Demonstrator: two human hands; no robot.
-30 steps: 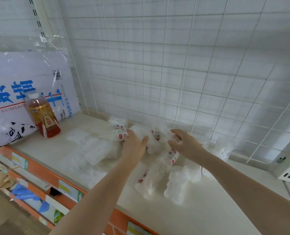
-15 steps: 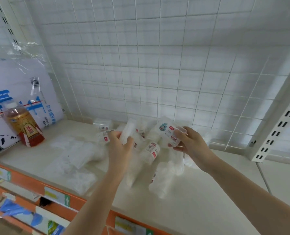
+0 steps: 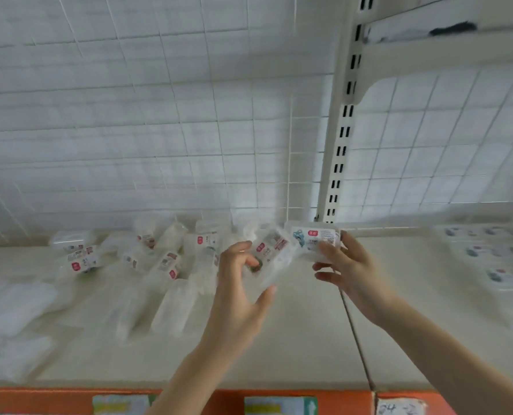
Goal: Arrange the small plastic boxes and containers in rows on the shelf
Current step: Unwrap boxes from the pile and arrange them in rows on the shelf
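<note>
Change: your view has swung right since half a second ago; the drink bottle and printed bag are gone from view, and a second shelf bay has come in.
Right hand (image 3: 351, 271): fingers pinch a labelled box (image 3: 315, 242), lifted above the shelf (image 3: 294, 339).
Left hand (image 3: 237, 295): fingers curl round a clear packet (image 3: 271, 253).
Pile (image 3: 165, 259): loose containers, left of both hands, against the wire grid (image 3: 159, 130).
Rows (image 3: 494, 259): blurred boxes in the right bay.
Upright (image 3: 343, 130): slotted post behind the box.
</note>
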